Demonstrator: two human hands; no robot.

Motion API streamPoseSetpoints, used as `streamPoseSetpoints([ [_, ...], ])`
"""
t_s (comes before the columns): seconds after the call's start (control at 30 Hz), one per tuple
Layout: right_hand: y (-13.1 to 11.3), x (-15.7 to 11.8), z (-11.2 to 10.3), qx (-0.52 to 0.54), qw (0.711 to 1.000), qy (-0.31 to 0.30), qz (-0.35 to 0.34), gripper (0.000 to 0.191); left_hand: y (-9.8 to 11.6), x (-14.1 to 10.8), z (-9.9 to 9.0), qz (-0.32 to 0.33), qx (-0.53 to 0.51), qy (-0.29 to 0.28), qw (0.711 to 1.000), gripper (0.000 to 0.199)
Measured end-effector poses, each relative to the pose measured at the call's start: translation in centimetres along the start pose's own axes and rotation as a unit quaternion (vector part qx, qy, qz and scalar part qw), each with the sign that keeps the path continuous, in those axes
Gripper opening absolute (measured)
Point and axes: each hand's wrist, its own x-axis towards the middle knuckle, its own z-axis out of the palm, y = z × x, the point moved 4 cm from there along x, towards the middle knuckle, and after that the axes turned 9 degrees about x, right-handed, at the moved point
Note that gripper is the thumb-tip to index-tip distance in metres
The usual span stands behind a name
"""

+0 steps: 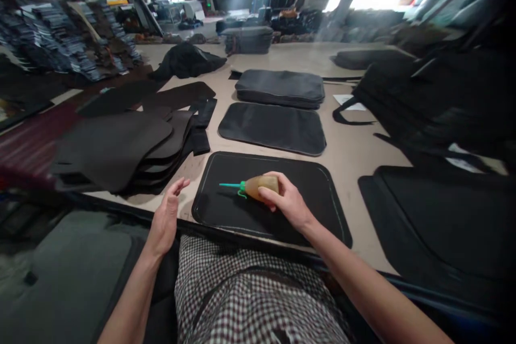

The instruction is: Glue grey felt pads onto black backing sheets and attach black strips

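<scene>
My right hand [285,200] is wrapped round a glue bottle [255,188], a yellowish squeeze bottle with a long green nozzle pointing left. The bottle lies roughly level over a black rounded panel [242,220], which has a thin pale line of what looks like glue along its edge. Whether the bottle touches the panel I cannot tell. My left hand [166,217] is raised at the table's front edge, left of the panel, its fingers stretched out and nothing in it.
Beyond the panel lie another dark panel [274,128] and a stack of similar panels [280,86]. Brown-black cut sheets [116,145] are piled on the left. Large black pieces [443,220] cover the right side, with a black bag-like heap [435,97] behind them.
</scene>
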Motion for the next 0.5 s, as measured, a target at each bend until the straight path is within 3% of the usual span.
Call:
streamPoseSetpoints([
  [0.13,-0.2,-0.8,-8.6,0.214,0.972,0.100,-0.017,0.043,0.0,1.3,1.5,-0.002,0.020,-0.027,0.999,0.054],
  [0.23,-0.3,-1.0,-16.1,0.289,0.934,0.196,-0.071,0.033,0.9,2.6,3.7,0.018,0.051,-0.063,0.997,0.051],
  [0.37,-0.5,0.5,-23.9,0.239,0.921,0.300,-0.073,0.023,3.1,5.1,7.3,0.110,0.131,-0.115,0.979,0.041],
  [0.5,-1.4,3.6,-27.0,0.155,0.934,0.315,-0.071,0.028,4.0,9.6,9.4,0.206,0.273,-0.109,0.933,0.034],
])
